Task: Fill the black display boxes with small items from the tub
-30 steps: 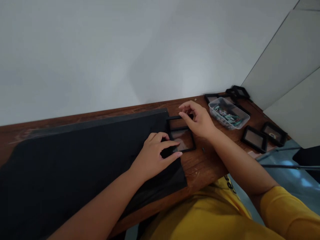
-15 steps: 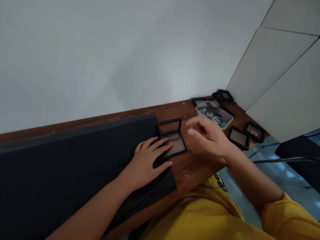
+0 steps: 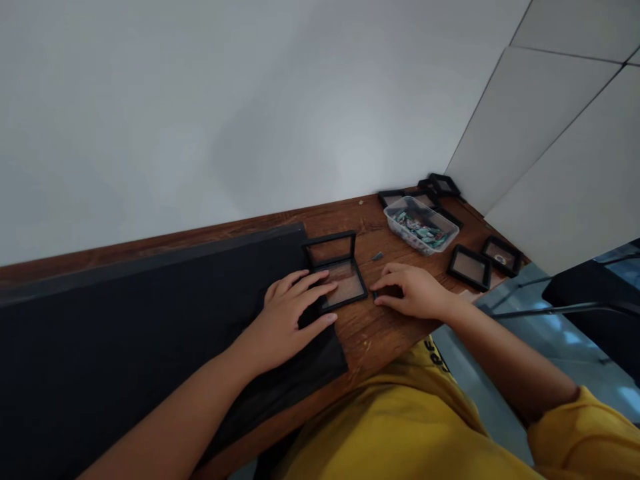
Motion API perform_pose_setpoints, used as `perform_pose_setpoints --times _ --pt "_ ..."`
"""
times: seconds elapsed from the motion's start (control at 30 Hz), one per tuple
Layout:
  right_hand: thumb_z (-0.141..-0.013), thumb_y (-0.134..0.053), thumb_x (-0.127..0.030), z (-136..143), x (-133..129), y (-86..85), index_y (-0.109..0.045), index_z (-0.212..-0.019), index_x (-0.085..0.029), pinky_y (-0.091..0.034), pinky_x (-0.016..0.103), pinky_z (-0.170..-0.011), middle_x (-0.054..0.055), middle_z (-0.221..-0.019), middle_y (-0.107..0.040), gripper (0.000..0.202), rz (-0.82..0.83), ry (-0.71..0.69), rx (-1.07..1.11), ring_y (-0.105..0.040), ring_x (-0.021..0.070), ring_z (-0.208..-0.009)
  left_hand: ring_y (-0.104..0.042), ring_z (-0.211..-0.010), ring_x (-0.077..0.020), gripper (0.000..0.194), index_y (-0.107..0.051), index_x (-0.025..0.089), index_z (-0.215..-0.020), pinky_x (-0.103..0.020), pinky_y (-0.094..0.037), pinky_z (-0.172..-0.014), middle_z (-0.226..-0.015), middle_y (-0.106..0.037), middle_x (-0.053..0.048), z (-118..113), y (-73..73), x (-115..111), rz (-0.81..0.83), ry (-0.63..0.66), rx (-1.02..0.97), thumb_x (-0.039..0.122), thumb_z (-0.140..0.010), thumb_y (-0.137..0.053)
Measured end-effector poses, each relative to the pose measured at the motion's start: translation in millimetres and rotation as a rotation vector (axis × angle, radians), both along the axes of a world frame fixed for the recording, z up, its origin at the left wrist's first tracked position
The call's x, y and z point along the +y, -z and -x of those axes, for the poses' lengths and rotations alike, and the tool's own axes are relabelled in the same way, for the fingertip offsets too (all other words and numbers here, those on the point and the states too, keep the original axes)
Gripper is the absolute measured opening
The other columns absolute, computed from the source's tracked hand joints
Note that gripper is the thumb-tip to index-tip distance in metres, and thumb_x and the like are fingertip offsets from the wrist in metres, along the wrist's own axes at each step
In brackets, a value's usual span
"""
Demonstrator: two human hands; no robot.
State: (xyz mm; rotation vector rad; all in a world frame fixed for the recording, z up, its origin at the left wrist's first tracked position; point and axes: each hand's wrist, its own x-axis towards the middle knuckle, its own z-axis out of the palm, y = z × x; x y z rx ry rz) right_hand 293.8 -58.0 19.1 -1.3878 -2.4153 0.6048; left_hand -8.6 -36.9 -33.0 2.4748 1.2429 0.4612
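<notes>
A black hinged display frame (image 3: pixel 364 288) lies with its lid raised and a clear film across its base. My left hand (image 3: pixel 290 313) rests with fingers spread over the frame's left side, fingertips on the film. Just right of the frame, thumb and forefinger of my right hand (image 3: pixel 413 291) pinch a small dark piece (image 3: pixel 375 295) at the table surface; its kind is too small to tell. Behind that hand, another small grey-green piece (image 3: pixel 377 256) lies on the wood.
A clear plastic tub (image 3: pixel 423 225) of small green and pinkish pieces stands beyond my right hand. Closed black frames (image 3: pixel 470 267) lie around it, one with a round item inside (image 3: pixel 501 258). A black mat (image 3: pixel 150 320) covers the left of the wooden table (image 3: pixel 370 340); a wall rises behind.
My right hand has come down to the table and closed on the small dark piece beside the frame. A second small piece behind it now shows. My left hand stays on the frame.
</notes>
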Motion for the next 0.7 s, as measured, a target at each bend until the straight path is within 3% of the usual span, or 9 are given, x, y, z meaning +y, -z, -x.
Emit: perform_pose_setpoints --times 0.2,0.3,0.43,0.5,0.6,0.7 --pt "-0.104 -0.064 -0.028 -4 2 9.0 -0.077 -0.107 -0.017 -0.052 0.032 -0.088 0.009 -0.103 -0.077 0.017 -0.088 -0.045 0.035 -0.071 0.021 -0.097 -0.041 -0.152 -0.0409 0.057 -0.066 0.036 -0.145 -0.067 -0.034 -0.122 -0.163 -0.055 -0.004 0 0.1 -1 -0.007 0.018 0.0 0.068 -0.1 -0.052" --pt "-0.106 -0.058 -0.027 -5 8 14.6 -0.074 -0.097 -0.018 -0.051 0.032 -0.086 0.009 -0.098 -0.076 0.021 -0.126 0.002 0.051 -0.07 0.021 -0.095 -0.041 -0.152 -0.0405 0.054 -0.067 0.035 -0.143 -0.066 -0.035 -0.122 -0.162 -0.056 -0.005 0 1.3 -1 -0.033 0.026 -0.016 0.065 -0.101 -0.053" --pt "-0.102 -0.06 -0.032 4 17 15.5 -0.07 -0.086 -0.018 -0.048 0.03 -0.079 0.006 -0.087 -0.071 0.023 -0.094 0.109 0.298 -0.065 0.018 -0.084 -0.047 -0.148 -0.0403 0.047 -0.071 0.033 -0.137 -0.065 -0.041 -0.118 -0.157 -0.062 -0.007 -3 -1.0 -2 -0.075 0.036 -0.072 0.06 -0.1 -0.058" --pt "-0.098 -0.064 -0.044 16 19 11.8 -0.068 -0.08 -0.019 -0.045 0.028 -0.068 0.002 -0.077 -0.066 0.031 0.028 0.204 0.54 -0.058 0.0142 -0.07 -0.058 -0.139 -0.0368 0.045 -0.07 0.031 -0.135 -0.061 -0.046 -0.115 -0.148 -0.068 -0.008 -5 -5.4 -2 -0.086 0.046 -0.143 0.056 -0.1 -0.058" --pt "-0.083 -0.074 -0.06 42 19 3.4 -0.067 -0.077 -0.019 -0.032 0.024 -0.05 -0.004 -0.066 -0.055 0.042 0.376 0.306 0.859 -0.039 0.0081 -0.051 -0.073 -0.116 -0.0281 0.046 -0.065 0.026 -0.14 -0.049 -0.057 -0.105 -0.126 -0.078 -0.008 -7 -14.5 -5 -0.097 0.052 -0.295 0.051 -0.102 -0.058" --pt "-0.07 -0.084 -0.058 68 16 -3.8 -0.065 -0.072 -0.019 -0.02 0.021 -0.042 -0.006 -0.062 -0.052 0.044 0.696 0.318 1.026 -0.031 0.0048 -0.046 -0.076 -0.103 -0.0241 0.046 -0.062 0.024 -0.14 -0.042 -0.061 -0.098 -0.115 -0.08 -0.006 -8 -22.8 -10 -0.173 0.04 -0.414 0.049 -0.101 -0.063"
